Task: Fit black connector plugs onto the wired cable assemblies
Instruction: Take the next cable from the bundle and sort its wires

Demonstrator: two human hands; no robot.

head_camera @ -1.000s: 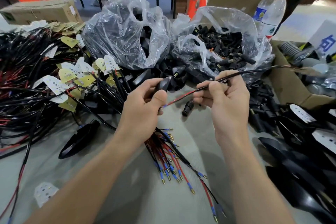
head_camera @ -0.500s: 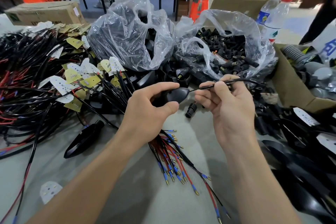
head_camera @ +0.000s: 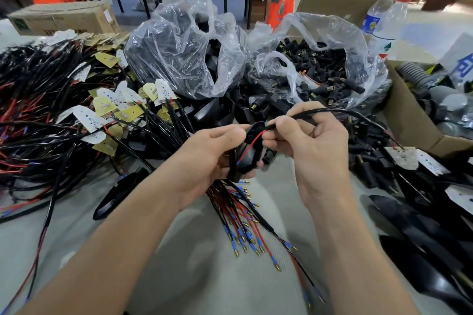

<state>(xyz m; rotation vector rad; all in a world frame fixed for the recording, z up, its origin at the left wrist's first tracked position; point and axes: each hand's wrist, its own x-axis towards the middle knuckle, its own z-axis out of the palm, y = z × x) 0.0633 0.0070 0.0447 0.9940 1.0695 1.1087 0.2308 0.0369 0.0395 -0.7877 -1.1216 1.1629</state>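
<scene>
Item: black plug (head_camera: 252, 158), held above the surface (head_camera: 204, 276) and gripped in the left hand (head_camera: 204, 161). Long axis steeply tilted, upper end toward the right hand (head_camera: 314, 146). Item: cable (head_camera: 330, 111), pinched by the right hand just beside the plug's upper end, running off rightward. Its red wire (head_camera: 252, 141) slants down-left across the plug.

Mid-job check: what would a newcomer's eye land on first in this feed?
The two hands at centre: the left hand grips a black housing while the right hand pinches a black cable, whose red wire crosses the housing. Just behind, a clear bag brims with black plugs. A heap of tagged cables fills the left.
</scene>
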